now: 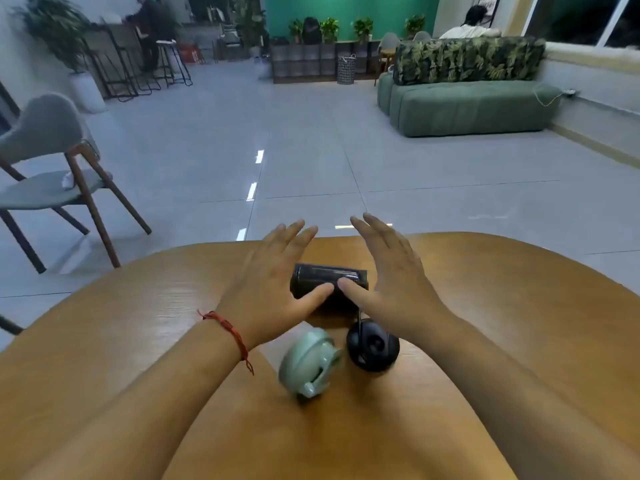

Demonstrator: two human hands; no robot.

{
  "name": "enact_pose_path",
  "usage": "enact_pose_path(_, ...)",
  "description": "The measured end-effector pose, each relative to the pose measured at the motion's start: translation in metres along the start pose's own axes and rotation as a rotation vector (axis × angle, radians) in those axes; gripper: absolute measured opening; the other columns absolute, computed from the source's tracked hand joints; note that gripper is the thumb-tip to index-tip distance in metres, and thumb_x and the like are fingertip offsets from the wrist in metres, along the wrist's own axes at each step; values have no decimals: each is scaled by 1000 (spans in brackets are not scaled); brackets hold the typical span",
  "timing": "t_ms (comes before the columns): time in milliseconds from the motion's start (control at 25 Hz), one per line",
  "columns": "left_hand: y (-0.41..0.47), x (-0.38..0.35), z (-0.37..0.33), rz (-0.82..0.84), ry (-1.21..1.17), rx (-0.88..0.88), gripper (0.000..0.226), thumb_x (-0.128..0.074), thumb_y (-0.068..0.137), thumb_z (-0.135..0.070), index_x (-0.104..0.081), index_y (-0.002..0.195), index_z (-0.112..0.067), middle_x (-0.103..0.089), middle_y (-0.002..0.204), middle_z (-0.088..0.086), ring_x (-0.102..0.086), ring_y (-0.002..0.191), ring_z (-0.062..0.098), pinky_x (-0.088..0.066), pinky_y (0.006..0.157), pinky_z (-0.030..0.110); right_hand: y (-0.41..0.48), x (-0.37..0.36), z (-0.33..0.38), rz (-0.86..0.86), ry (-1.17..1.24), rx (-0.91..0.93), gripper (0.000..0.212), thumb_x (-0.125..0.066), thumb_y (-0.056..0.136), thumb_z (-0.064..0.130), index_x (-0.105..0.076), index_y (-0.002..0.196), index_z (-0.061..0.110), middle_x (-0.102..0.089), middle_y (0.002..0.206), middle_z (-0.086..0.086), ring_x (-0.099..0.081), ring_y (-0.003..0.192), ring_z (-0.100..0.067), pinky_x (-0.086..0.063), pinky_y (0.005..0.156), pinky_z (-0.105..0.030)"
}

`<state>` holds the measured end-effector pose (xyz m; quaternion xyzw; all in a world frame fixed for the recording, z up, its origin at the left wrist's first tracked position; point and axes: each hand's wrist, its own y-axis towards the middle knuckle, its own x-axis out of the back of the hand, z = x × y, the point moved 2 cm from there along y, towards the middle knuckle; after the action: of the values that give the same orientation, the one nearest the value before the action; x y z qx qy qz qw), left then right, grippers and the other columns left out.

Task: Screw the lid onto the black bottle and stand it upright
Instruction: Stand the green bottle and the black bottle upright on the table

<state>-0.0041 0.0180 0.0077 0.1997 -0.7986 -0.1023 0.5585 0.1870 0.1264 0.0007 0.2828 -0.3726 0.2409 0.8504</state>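
Note:
A black bottle [327, 273] lies on its side across the round wooden table [138, 306], without a lid. My left hand [273, 275] is at its left end and my right hand [388, 271] at its right end. Both hands have spread fingers, and both thumbs rest on the bottle's near side. Closer to me, a black lid [373, 345] with a thin strap lies on the table. A pale green lid [310, 362] lies to its left, blurred.
A grey chair with wooden legs [52, 174] stands to the left of the table. Tiled floor stretches beyond the table's far edge. A green sofa [467, 105] sits far right, where a person is seated behind it. Stools and plants line the back.

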Motion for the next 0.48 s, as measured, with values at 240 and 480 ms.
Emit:
enact_pose_path(240,-98,-33,-20,-61,-92,-36,69,-64,98,-50,-46,161,-28,-50,167,-2,-37,158,21,-38,125,56,-79,-30,1,-101,-40,47,89,-71,94,45,-28,172,37,-24,182,7,-22,166,-24,-23,130,-59)
enact_pose_path(480,-118,-23,22,138,-207,-23,77,-51,92,-13,-39,163,-41,-40,171,-2,-22,160,6,-29,131,53,-73,-41,-10,-129,-33,59,78,-69,98,39,-38,170,32,-31,180,3,-28,164,-26,-27,129,-62)
